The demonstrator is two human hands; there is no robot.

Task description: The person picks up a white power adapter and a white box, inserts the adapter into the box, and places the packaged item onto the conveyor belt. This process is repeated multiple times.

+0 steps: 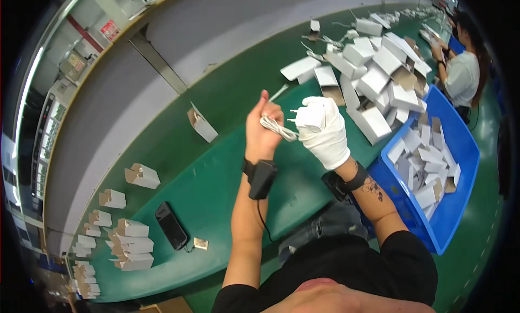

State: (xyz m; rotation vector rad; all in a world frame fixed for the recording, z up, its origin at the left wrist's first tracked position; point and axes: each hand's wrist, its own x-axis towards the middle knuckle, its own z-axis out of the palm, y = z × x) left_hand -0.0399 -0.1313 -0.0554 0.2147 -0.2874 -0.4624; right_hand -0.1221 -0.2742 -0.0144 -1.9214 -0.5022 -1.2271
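Note:
My bare left hand (260, 133) is closed around a coiled white cable (279, 130), thumb pointing up. One end of the cable sticks out beyond the hand, and its loops hang toward my other hand. In its white glove, my right hand (331, 142) grips a white charger plug (310, 119), whose two pins point left at the cable. Both hands are raised close together over the green table (216, 177). An open white box (202, 124) stands left of them, beyond the cable.
Loose white boxes (374, 80) are heaped at the right, with chargers and cables behind. A blue bin (390, 175) of small boxes is by my right arm. Open boxes (132, 245) line the left, near a black phone-like device (171, 226). A person (461, 69) works far right.

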